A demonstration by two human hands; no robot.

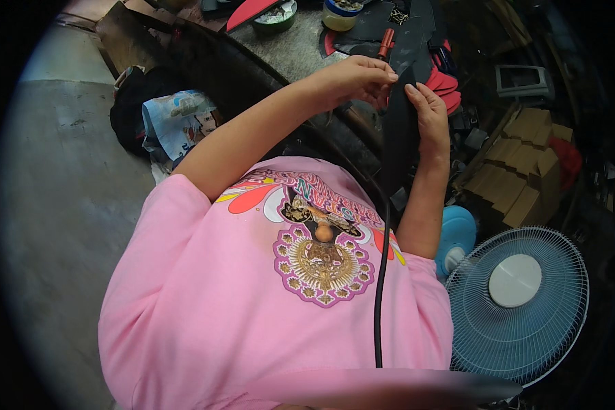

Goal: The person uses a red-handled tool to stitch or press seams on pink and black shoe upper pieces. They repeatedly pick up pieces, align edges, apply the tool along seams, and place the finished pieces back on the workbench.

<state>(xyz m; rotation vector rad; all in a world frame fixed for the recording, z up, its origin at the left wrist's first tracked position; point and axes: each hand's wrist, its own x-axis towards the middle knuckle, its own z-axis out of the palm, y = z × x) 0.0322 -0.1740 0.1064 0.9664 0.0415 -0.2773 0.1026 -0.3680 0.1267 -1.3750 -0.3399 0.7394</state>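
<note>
Both of my hands hold a long black flat piece of material [398, 140] upright in front of my chest. My left hand [354, 77] pinches its top end with the fingertips. Along its right edge, my right hand [428, 117] grips it with the thumb on the face. A thin black cord [380, 287] hangs from the piece's lower end down over my pink printed shirt [253, 301].
A grey worktable [294, 48] lies beyond my hands with a green bowl [275, 16], a round tub [342, 12], and red and black cut pieces [444, 82]. A blue standing fan [516, 301] and cardboard boxes [519, 171] are at right. A printed bag [178, 119] and concrete floor [68, 171] are at left.
</note>
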